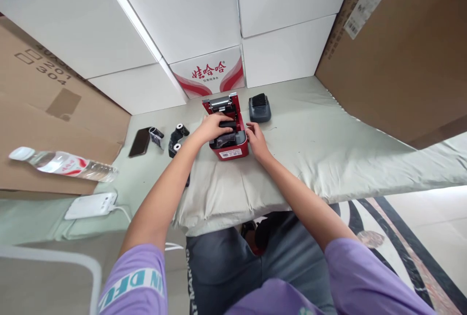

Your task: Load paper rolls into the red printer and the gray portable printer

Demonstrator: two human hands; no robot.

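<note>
A red and black label printer stands on the cloth-covered table with its lid raised. My left hand reaches into it from the left, its thumb and fingers around a black roll that looks like ribbon. Dark film lies across the front of the opening. At the printer's right side is my right hand, fingers apart and bent, the tips at or against the red casing. What the left fingertips touch deeper inside is hidden.
Right of the printer sits a small dark grey device. To the left are black rolls, another roll, a phone, a water bottle and a white power bank. White boxes and brown cartons enclose the table.
</note>
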